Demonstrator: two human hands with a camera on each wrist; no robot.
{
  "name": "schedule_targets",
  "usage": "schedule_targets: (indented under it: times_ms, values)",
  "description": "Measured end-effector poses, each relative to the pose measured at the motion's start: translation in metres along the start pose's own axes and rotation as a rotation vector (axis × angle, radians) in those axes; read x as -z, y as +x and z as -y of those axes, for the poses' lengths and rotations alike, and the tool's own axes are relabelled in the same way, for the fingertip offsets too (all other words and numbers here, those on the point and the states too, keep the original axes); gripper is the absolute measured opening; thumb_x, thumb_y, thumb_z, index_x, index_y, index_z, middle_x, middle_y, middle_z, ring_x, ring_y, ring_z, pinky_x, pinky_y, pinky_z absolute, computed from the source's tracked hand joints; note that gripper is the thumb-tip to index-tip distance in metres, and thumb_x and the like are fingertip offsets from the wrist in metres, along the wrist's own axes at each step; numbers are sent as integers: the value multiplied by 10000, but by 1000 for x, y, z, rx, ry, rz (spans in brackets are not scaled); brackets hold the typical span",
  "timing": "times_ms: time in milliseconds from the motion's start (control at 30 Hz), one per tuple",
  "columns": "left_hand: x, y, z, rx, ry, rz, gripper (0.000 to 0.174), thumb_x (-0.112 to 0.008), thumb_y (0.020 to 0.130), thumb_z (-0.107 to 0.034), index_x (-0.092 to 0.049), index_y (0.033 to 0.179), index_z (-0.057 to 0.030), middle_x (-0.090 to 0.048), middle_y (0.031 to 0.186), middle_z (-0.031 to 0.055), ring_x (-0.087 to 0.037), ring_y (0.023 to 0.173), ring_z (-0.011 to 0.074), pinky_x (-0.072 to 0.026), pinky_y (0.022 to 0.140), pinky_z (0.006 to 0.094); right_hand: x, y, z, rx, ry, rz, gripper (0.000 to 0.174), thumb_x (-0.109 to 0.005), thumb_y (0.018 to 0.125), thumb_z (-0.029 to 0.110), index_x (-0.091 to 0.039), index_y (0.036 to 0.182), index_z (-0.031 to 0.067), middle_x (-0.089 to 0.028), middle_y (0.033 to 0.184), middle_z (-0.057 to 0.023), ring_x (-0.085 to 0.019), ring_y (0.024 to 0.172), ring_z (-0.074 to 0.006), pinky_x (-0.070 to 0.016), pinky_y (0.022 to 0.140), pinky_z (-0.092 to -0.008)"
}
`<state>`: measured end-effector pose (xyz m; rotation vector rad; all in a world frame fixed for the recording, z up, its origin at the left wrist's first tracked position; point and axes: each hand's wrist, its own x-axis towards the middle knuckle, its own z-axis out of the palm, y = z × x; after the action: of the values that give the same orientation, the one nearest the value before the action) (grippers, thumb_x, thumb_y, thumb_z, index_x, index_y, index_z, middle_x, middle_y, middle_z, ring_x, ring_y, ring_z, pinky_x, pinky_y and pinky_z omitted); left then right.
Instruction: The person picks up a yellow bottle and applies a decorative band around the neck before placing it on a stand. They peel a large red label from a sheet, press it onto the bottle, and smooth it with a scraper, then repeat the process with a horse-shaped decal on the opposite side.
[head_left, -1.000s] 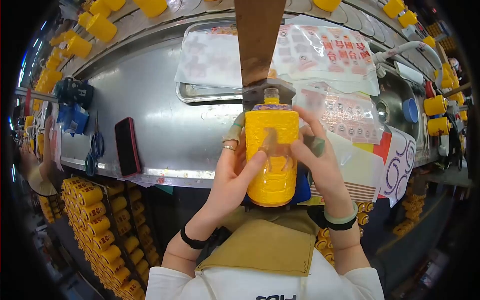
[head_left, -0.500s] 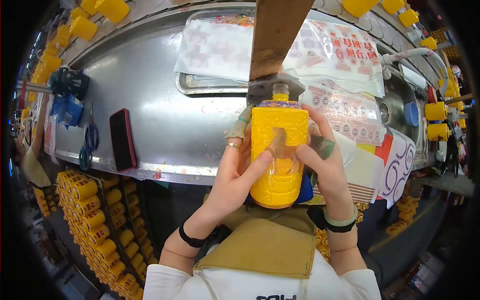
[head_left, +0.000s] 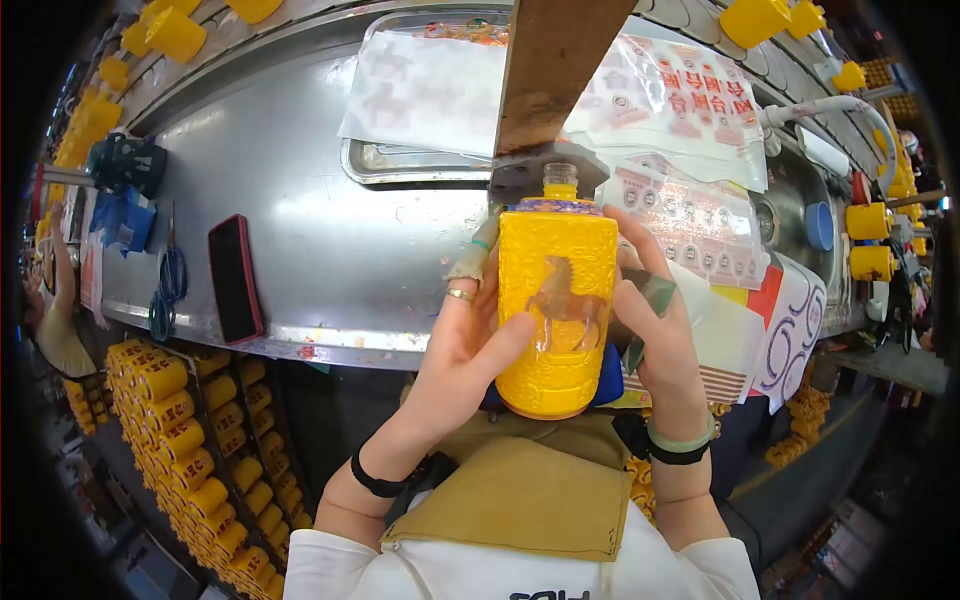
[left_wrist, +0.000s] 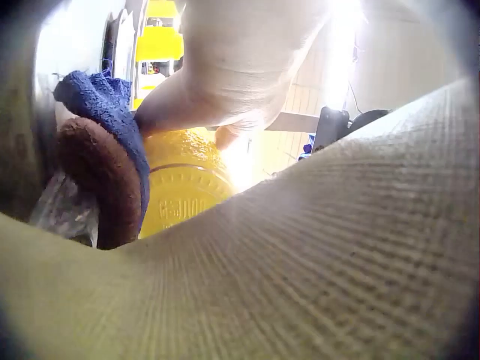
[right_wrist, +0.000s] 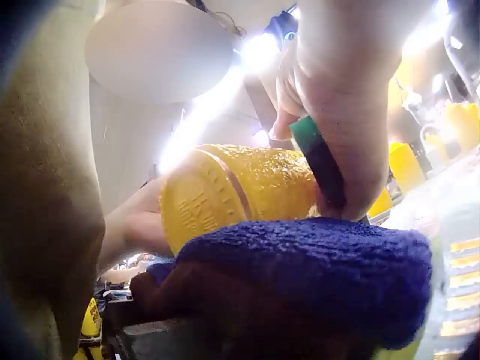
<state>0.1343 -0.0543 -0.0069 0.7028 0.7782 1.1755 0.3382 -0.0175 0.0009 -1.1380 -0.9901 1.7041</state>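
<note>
A yellow embossed bottle (head_left: 550, 375) with a bare glass neck leans neck-away in front of the body. On its front face is a brown horse decal (head_left: 568, 303). My left hand (head_left: 462, 350) holds the bottle's left side, its thumb lying beside the decal and its fingers hidden behind. The right hand (head_left: 662, 335) grips the opposite side, with a flat dark green piece (right_wrist: 319, 154) tucked between thumb and fingers. In the right wrist view, a rolled blue towel (right_wrist: 322, 270) lies under the bottle, whose embossed base faces that camera.
On the metal table (head_left: 300, 200) lie a phone (head_left: 235, 280) and scissors (head_left: 170, 275). Decal sheets (head_left: 700, 110) and a tray (head_left: 400, 172) are at the back, beside an upright beam (head_left: 550, 70). A sink with a blue bowl (head_left: 820, 227) is at right; stacked yellow bottles (head_left: 170, 420) stand lower left.
My right thumb has drawn back from the horse decal to the bottle's right edge, and the left thumb has shifted slightly left. The decal now shows whole.
</note>
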Motion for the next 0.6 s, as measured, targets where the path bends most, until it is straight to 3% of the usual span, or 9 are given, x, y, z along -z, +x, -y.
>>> schedule_targets:
  times_ms: [267, 600]
  values:
    - [-5, -8, 12, -9, 60, 9, 926, -676, 942, 3, -84, 1653, -29, -313, 1638, 138, -322, 1519, 255, -272, 1240, 423, -8, -1, 7, 1, -84, -19, 719, -732, 939, 106, -396, 1573, 71, -545, 969, 28, -544, 894, -77, -444, 833, -244]
    - [-4, -7, 10, -49, 80, 33, 871, -664, 986, -22, -83, 1633, 22, -295, 1634, 163, -321, 1518, 251, -281, 1235, 401, -6, 0, 6, -13, -113, -2, 781, -754, 904, 92, -370, 1584, 63, -504, 966, 22, -539, 879, -79, -444, 776, -231]
